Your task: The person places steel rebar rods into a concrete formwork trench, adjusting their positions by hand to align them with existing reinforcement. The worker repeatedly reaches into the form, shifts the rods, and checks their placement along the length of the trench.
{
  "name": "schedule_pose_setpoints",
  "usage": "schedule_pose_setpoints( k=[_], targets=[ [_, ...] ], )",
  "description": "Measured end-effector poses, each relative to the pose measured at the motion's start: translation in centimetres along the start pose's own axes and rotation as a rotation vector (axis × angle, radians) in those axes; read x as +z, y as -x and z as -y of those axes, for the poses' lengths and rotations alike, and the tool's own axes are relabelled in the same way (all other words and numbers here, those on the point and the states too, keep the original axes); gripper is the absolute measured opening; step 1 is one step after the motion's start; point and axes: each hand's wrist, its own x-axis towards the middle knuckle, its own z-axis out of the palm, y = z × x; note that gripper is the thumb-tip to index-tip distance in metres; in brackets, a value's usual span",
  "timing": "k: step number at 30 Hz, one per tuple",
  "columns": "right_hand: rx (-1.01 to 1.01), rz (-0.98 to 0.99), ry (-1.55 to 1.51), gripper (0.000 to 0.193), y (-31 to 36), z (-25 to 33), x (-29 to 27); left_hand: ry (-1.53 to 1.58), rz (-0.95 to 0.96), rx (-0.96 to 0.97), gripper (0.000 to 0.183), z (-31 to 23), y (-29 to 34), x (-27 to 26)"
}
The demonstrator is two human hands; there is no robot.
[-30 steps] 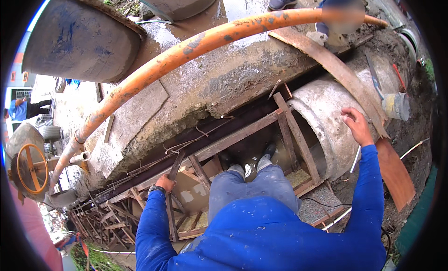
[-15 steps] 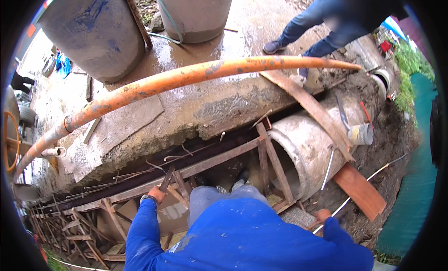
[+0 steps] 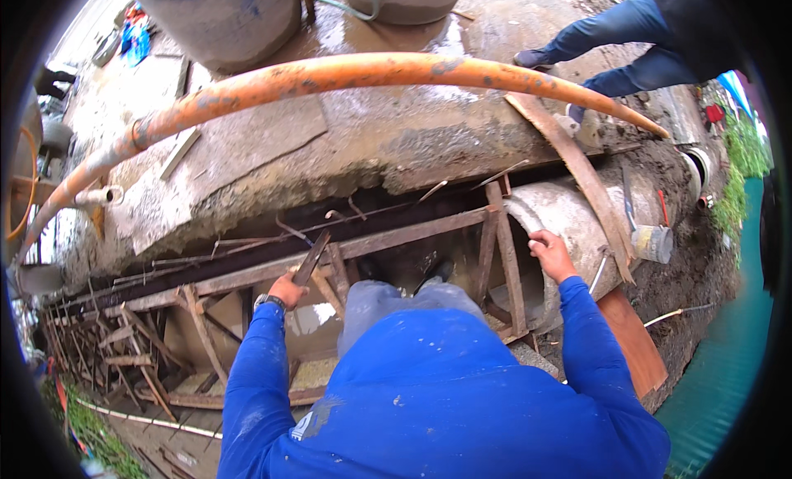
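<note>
My left hand is closed around the lower end of a short dark wooden board, which slants up beside the timber frame. On the right, my right hand is raised in front of the rim of a large concrete pipe. Its fingers are loosely curled and a little apart, with nothing visible in them. My feet are down in the trench, between the frame's timbers.
A thick orange pipe arches across the view. Bent rebar ends stick out along the broken slab edge. A long plank and a grey bucket rest by the concrete pipe. Another person's legs are at the far right.
My right hand has lifted off the grey block at the lower right and moved up to the concrete pipe's rim. My left hand keeps the board. The view has shifted.
</note>
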Motion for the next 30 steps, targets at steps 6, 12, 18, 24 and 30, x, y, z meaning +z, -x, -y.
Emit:
schedule_pose_setpoints(
  k=[6, 12, 18, 24, 30],
  targets=[
    [0.078, 0.256, 0.241, 0.036, 2.7, -2.6, 4.0, 0.098, -0.062, 0.007, 0.084, -0.5, 4.4, 0.2],
    [-0.089, 0.594, 0.345, 0.039, 1.2, 4.7, 8.0, 0.431, -0.047, -0.039, 0.084, -1.0, 8.0, -0.1],
    [-0.304, 0.445, 0.347, 0.038, -5.0, 4.5, 7.7, 0.969, 0.081, -0.052, 0.046, -3.2, 8.1, 2.0],
    [-0.364, 0.641, 0.272, 0.036, -8.9, 5.7, 10.5, 1.313, 0.077, -0.053, 0.039, -9.8, 8.7, 8.3],
    [-0.303, 1.102, 0.197, 0.036, -12.1, 4.7, 12.8, 1.470, 0.039, -0.139, 0.038, -19.9, 9.1, 16.3]
  ],
)
